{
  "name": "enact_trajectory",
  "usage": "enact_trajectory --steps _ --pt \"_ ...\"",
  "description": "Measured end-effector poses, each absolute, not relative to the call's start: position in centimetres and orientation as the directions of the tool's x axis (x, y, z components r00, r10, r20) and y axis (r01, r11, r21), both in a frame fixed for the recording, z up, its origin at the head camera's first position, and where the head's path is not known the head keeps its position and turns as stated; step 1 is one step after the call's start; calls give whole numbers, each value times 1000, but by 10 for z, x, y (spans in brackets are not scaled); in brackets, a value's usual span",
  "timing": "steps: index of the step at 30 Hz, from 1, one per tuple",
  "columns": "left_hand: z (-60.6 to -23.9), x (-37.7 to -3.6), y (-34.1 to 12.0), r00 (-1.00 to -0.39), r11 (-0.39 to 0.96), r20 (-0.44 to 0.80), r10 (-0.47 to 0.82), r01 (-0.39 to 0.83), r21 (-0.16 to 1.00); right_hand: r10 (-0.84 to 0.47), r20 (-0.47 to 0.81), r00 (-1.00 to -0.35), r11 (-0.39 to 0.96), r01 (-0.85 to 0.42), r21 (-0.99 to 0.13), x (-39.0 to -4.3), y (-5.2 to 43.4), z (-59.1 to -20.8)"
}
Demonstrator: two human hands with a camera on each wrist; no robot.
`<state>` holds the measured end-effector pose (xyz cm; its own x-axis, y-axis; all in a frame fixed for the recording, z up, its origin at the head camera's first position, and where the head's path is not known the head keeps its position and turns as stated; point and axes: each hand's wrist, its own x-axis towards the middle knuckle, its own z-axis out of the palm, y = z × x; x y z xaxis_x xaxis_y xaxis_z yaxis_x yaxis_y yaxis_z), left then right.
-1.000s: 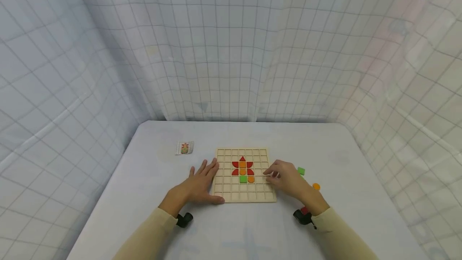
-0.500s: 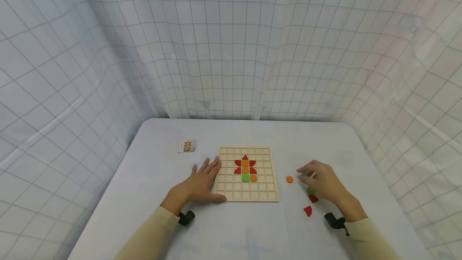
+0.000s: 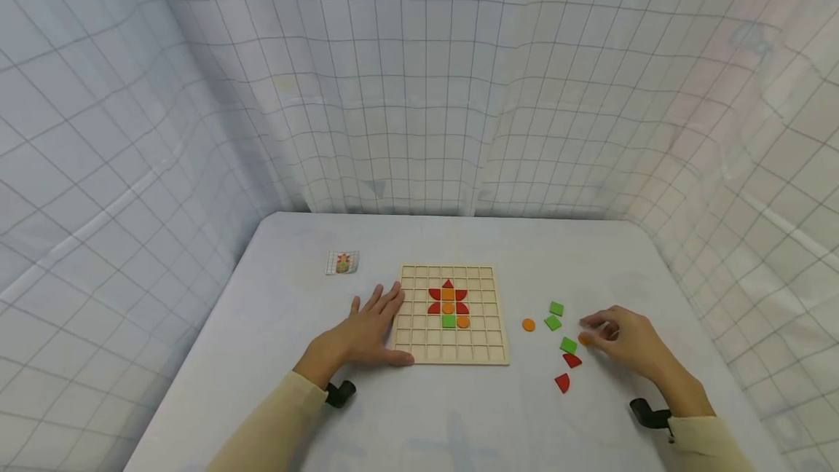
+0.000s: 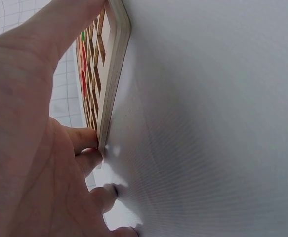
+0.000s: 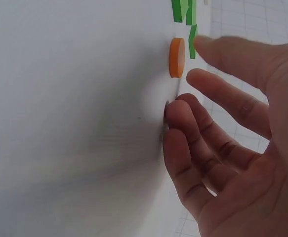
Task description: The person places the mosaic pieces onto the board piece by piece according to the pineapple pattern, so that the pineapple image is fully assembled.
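While my left hand (image 3: 364,333) lies flat with straight fingers against the left edge of the wooden grid board (image 3: 452,352), my right hand (image 3: 625,341) hangs loose over an orange disc (image 5: 176,57), holding nothing. Just left of it I see three green squares (image 3: 568,345), two red pieces (image 3: 561,382) and another orange disc (image 3: 528,324). A small picture card (image 3: 343,262) lies far left on the white table (image 3: 419,421).

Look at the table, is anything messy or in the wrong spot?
A little. Loose pieces lie scattered on the cloth right of the board: three green squares, two red pieces and an orange disc, with another disc by the right hand. The flower on the board looks tidy. Nothing seems broken or spilled.
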<state>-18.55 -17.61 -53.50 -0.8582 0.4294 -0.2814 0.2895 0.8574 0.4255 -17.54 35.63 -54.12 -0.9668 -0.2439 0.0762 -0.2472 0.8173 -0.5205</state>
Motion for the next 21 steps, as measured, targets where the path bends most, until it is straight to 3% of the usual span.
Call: enact_trajectory --steps 21 --pt "-532 -185 -176 -856 861 -290 427 287 421 -266 47 -963 795 -246 -554 -176 349 -545"
